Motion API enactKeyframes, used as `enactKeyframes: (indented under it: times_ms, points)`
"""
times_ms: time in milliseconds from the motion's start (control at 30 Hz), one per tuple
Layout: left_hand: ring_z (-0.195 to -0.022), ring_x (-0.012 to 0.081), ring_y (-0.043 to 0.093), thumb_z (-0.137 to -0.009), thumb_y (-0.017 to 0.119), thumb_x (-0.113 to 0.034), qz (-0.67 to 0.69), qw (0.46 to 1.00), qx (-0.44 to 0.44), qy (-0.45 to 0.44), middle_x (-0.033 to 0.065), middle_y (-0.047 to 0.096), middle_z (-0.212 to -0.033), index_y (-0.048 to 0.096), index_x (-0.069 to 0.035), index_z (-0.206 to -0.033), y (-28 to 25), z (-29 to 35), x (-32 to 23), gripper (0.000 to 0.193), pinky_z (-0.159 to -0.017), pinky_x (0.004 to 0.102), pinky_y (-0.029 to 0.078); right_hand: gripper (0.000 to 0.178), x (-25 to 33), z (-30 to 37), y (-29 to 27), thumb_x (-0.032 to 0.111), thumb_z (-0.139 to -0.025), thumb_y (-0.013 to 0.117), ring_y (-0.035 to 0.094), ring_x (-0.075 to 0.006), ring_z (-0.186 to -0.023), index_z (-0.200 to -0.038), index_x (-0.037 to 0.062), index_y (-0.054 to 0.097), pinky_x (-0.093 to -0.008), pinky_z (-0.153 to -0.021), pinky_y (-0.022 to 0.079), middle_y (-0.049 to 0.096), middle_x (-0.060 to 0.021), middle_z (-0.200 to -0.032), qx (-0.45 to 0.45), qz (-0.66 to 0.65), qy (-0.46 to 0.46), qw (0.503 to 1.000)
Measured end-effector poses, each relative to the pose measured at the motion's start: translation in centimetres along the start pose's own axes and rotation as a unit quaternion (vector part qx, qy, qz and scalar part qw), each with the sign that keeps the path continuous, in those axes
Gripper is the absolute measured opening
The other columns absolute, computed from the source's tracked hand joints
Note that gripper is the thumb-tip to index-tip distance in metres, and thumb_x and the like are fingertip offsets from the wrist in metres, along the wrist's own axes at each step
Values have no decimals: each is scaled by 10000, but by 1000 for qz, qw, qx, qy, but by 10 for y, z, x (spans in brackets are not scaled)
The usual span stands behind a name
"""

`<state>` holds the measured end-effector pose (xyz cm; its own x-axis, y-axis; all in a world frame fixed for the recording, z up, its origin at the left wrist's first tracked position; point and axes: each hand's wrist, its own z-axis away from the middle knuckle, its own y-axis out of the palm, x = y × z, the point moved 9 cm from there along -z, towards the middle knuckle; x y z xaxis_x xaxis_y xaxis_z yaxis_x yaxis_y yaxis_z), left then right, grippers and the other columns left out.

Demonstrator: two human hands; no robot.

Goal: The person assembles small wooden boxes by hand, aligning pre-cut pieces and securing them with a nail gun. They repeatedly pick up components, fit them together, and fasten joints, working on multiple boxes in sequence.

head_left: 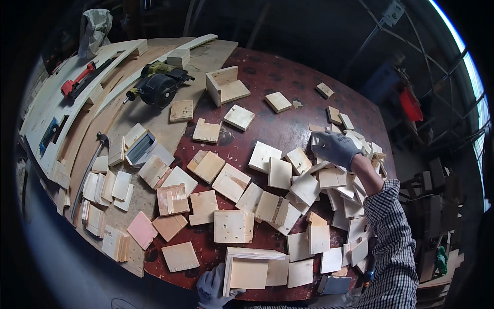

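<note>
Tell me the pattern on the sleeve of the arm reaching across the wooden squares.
The sleeve is a dark-and-white check, seen from the head camera.

I am reaching my right hand far forward onto the heap of wooden squares that is lying on the right part of the round table. My left hand is resting at the near edge, touching a stack of boards just right of it. More squares are lying scattered in the middle. Behind them an open wooden box is standing. Left of the box a nail gun is lying on long planks; a hammer is lying nearer, further left.
</note>
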<state>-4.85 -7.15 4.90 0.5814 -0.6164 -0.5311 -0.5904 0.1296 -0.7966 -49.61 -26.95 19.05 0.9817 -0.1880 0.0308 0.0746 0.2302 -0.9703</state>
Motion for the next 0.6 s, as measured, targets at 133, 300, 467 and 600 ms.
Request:
enactKeyframes:
  times_ms: [133,300,467,600]
  points:
    - [-980,423,688,-1014,525,-653,27,998,-51,10,227,685,-1273,598,60,-1365,0,10,1,798,-818,517,575,796,-46,-122,12,542,-931,678,526,-398,-1397,-1567,111,470,-480,-1146,445,546,-211,-1502,-13,19,67,998]
    - [-973,431,673,-1007,548,-628,29,999,-30,5,238,695,-1214,623,86,-1333,-2,8,3,789,-823,519,571,1051,-64,-203,45,648,-832,743,416,-433,-1495,-1642,118,333,-523,-1210,373,414,-238,-1616,-53,-26,149,987]
    - [-984,435,665,-964,628,-578,31,999,19,-16,256,690,-1210,621,106,-1322,2,20,10,772,-841,525,568,1075,-30,-249,65,710,-767,748,460,-433,-1460,-1608,135,406,-514,-1185,396,451,-240,-1591,-98,3,140,985]
    - [-965,439,664,-973,630,-567,35,999,-19,20,258,684,-1224,614,110,-1309,-2,21,7,756,-834,532,567,950,-34,-246,63,614,-758,783,552,-390,-1370,-1526,119,524,-472,-1117,459,565,-221,-1475,-72,-50,145,986]
